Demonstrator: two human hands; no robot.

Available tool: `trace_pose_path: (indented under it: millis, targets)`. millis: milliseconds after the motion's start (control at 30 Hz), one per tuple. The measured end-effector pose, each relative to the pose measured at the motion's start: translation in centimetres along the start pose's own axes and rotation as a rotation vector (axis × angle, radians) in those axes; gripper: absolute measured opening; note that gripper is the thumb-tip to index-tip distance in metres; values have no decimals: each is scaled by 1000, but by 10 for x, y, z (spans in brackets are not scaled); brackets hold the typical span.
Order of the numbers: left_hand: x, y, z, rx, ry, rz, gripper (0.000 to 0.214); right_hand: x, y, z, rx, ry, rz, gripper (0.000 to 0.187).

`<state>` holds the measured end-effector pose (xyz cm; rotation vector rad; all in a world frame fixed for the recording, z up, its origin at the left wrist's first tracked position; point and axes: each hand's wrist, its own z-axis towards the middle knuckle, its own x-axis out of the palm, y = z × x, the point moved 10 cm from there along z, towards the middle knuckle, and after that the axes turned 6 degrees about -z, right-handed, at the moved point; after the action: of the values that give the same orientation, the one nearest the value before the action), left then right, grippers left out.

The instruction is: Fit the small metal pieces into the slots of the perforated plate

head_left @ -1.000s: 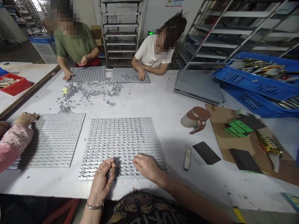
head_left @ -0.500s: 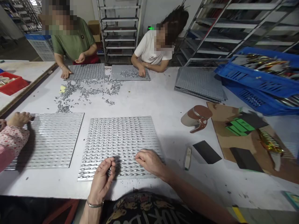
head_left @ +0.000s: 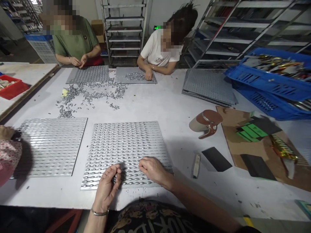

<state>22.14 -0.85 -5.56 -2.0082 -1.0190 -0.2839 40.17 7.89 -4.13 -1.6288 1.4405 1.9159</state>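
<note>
In front of me lies a grey ridged board point(head_left: 126, 145) with rows of small shiny oval metal pieces set along its ridges; the rows stop short of its right side. My left hand point(head_left: 109, 184) is curled, palm up, over the board's near edge, with a few dark grey oval pieces showing inside the fingers. To its right, my right hand point(head_left: 153, 171) is closed in a pinch, fingertips down at a row near the ends of the pieces. Whatever those fingertips hold is hidden.
Loose oval pieces point(head_left: 94, 94) lie scattered beyond my board. A similar board point(head_left: 53, 145) is at left, by a co-worker's hand point(head_left: 6, 132). Two people work opposite. At right are a brown mug point(head_left: 206, 123), a cutter point(head_left: 196, 165), sandpaper sheets point(head_left: 216, 158) and blue crates point(head_left: 267, 81).
My right hand has shifted slightly left along the board; my left hand stays nearly still. The left co-worker's hand has drawn back leftward. The person in green has brought both hands together.
</note>
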Motion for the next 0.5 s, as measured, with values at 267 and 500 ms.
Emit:
trace_pose_path:
  millis: [267, 500]
  targets:
    - [-3, -2, -3, -5, -21, 3, 41, -44, -41, -12, 181, -188, 306, 17]
    - [4, -2, -4, -1, 4, 26, 41, -36, -44, -37, 157, -160, 296, 14]
